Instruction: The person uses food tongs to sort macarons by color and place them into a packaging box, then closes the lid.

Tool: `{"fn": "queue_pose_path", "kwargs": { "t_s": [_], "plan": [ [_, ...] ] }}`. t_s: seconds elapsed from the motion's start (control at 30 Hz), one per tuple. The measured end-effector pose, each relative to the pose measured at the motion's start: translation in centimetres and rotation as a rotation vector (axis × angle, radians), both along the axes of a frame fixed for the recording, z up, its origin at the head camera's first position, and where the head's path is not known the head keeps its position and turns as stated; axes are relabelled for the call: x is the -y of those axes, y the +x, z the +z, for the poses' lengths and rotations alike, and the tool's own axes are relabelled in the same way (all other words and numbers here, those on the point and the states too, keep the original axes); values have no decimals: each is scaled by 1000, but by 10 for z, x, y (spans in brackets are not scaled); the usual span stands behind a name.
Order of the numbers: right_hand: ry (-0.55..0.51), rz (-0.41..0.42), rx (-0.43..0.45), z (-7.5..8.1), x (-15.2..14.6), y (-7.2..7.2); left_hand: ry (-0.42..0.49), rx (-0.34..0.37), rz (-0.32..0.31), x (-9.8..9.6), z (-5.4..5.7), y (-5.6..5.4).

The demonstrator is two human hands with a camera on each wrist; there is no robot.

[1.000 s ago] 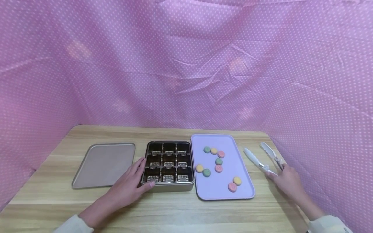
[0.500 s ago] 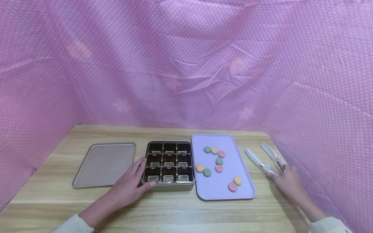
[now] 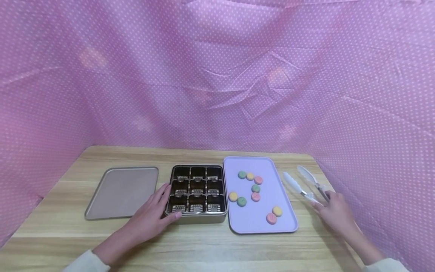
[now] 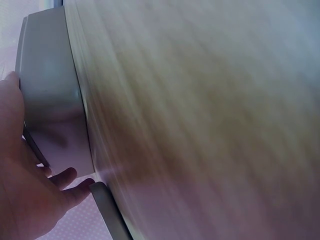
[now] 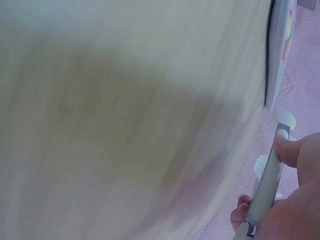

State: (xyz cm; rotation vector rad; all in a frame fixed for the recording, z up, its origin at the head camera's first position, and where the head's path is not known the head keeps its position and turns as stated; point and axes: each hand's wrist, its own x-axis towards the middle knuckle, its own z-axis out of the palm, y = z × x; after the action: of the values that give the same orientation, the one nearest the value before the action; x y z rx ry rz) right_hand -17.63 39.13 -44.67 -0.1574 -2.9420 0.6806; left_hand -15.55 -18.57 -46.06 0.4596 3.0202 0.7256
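In the head view my left hand (image 3: 149,219) rests at the front-left corner of a metal box (image 3: 204,218) with a dark divided insert. Its thumb lies on the front rim and its fingers lie along the left side, as the left wrist view of the box (image 4: 52,95) also shows. My right hand (image 3: 336,211) grips kitchen tongs (image 3: 319,186) by their handles, with the white tips spread apart and pointing away. The grey handle of the tongs (image 5: 267,190) lies between thumb and fingers in the right wrist view. No macaron is between the tips.
A lilac tray (image 3: 251,223) beside the box carries several macaron-like discs, among them a pink one (image 3: 271,218), a green one (image 3: 241,201) and a yellow one (image 3: 277,211). Left of the box lies a flat metal lid (image 3: 124,192). Polka-dot cloth (image 3: 217,94) hangs around the wooden table (image 3: 217,249).
The tongs' tips have swung slightly left and come somewhat closer together in my right hand. My left hand, the box and the discs stay where they were.
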Motion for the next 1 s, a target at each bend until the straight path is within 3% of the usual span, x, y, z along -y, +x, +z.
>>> {"fn": "queue_pose_path", "kwargs": {
  "t_s": [0.67, 1.0],
  "plan": [
    [59, 145, -59, 10, 39, 8, 12, 15, 0, 0, 1, 3],
    [66, 173, -63, 10, 47, 7, -3, 10, 8, -1, 1, 0]
  ]
}}
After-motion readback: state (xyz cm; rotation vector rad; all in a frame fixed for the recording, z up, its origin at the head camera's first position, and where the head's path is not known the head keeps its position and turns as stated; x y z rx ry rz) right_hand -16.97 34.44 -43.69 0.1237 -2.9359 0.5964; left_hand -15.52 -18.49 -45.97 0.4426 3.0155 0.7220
